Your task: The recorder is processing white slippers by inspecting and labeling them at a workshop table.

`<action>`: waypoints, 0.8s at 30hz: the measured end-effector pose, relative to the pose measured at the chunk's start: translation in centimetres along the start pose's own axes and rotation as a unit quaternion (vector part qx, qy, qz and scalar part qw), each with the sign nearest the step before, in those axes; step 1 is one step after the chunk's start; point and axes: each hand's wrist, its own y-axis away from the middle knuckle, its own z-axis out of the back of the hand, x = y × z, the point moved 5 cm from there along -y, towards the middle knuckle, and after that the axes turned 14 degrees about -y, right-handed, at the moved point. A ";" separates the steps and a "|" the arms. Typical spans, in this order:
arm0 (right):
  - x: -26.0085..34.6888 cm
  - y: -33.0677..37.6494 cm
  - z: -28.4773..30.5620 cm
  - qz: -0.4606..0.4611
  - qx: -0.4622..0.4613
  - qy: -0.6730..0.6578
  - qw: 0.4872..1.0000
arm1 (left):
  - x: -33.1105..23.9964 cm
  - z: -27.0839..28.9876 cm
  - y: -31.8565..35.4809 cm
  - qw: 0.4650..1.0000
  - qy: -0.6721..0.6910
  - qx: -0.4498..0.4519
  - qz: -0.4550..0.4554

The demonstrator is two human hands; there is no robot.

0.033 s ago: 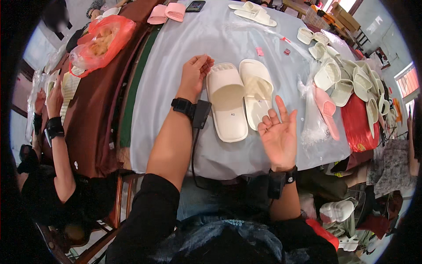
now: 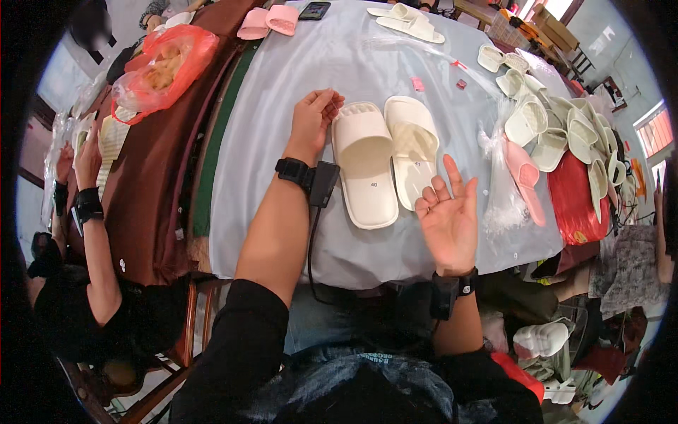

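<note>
Plainly, cream slippers (image 2: pixel 373 201) lie between both hands (image 2: pixel 308 127) (image 2: pixel 453 230).

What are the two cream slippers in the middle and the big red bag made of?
The cream slippers look like foam or soft plastic, smooth and fairly matte: thick, rounded, seemingly seamless. The red bag seems thin, shiny plastic: it's crinkly and partly see-through.

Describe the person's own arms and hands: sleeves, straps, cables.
Black sleeves; left hand and right hand ungloved. Both have a black wrist strap with a black box; a thin black cable hangs from the left one.
</note>
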 end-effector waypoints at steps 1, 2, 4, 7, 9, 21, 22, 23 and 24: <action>0.2 0.1 0.1 0.008 -0.009 0.002 1.000 | 0.2 0.1 0.0 1.000 0.001 -0.005 0.015; 0.2 0.2 -0.1 0.005 0.011 0.010 1.000 | 0.1 0.0 0.0 1.000 0.003 -0.002 0.005; 0.4 0.4 -0.2 0.008 0.025 0.020 0.999 | 0.2 0.1 0.0 1.000 0.004 -0.007 0.006; 0.9 0.6 -0.1 0.029 0.035 0.065 0.997 | 0.3 0.1 0.1 1.000 0.004 -0.014 0.012; 1.4 0.8 -0.2 0.038 0.046 0.074 0.995 | 0.3 0.1 0.0 1.000 0.007 -0.010 0.012; 0.9 4.2 0.6 -0.002 0.068 0.307 0.949 | 0.6 0.3 -0.2 1.000 -0.015 -0.002 -0.015; 0.7 4.5 0.7 -0.018 0.078 0.322 0.943 | 0.7 0.4 -0.4 1.000 -0.009 0.002 -0.015; 0.6 4.9 0.6 -0.035 0.107 0.310 0.944 | 0.8 0.7 -0.6 1.000 -0.020 0.006 -0.018; 0.6 5.2 0.7 -0.049 0.108 0.307 0.944 | 1.1 0.9 -0.9 1.000 -0.014 0.014 -0.012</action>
